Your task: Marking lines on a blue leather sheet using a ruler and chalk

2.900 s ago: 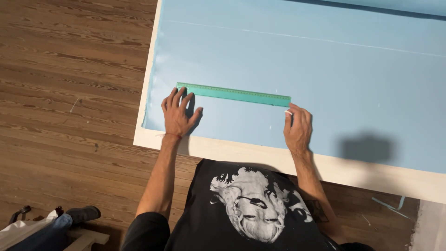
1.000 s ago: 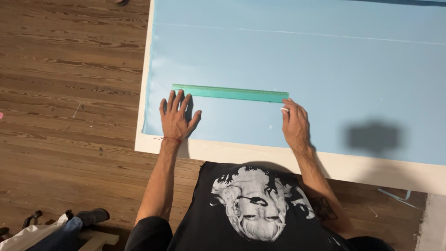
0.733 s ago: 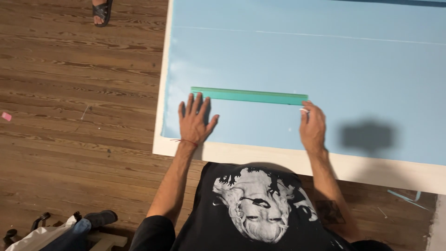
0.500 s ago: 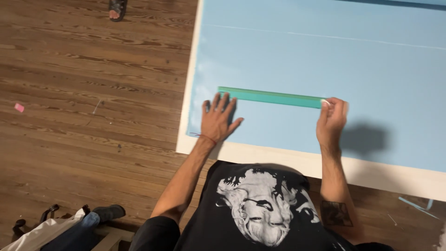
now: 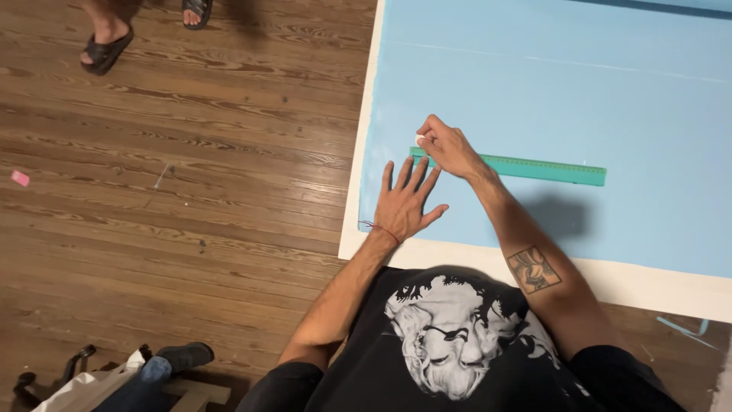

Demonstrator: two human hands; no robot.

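Left hand (image 5: pixel 404 202) lies flat, fingers spread wide and holding nothing, palm down on the light blue board (image 5: pixel 610 107) just below the left end of the green ruler (image 5: pixel 534 168). The fingertips come right up to the ruler's edge; whether they touch it is hard to tell. Right hand (image 5: pixel 446 146) crosses over above the left, its grip pinched shut on a small white piece (image 5: pixel 419 140) between thumb and fingertips, sitting at the ruler's left end. The ruler is a long, thin, teal-green strip with fine markings along one edge, lying flat and nearly level on the board, tilting slightly down to the right, near the board's white-bordered lower-left corner. The board itself lies on a dark wooden floor (image 5: pixel 191 191). At the top left, another person's sandalled feet (image 5: pixel 107 46) stand on the floor, well apart from the hands
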